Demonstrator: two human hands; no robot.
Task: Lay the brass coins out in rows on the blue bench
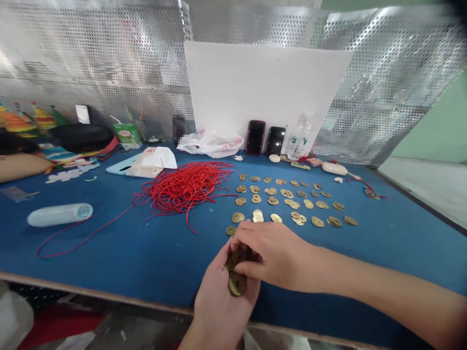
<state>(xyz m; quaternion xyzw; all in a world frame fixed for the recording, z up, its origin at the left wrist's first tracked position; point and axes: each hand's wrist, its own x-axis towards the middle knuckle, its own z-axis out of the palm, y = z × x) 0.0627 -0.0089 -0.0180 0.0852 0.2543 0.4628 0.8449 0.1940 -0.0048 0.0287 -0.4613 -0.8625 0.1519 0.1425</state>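
Several brass coins with holes (237, 284) lie in the cupped palm of my left hand (222, 301), close to the table's front edge. Over that palm, my right hand (272, 250) has its thumb and fingers closed on coins from the pile; how many they pinch is hidden. Just beyond my hands, small stacks of similar coins (276, 218) stand in rows on the blue table. One coin (230, 230) lies right beside my fingers. To the left of the rows is a loose heap of red cord (189, 187).
A pale cylinder (60, 214) with thin red thread lies at left. Two phones (256, 137) and a plastic bottle (299, 138) stand before a white board (268, 87). A crumpled white bag (209, 143) sits at the back. Another person's arm (22, 167) rests at far left.
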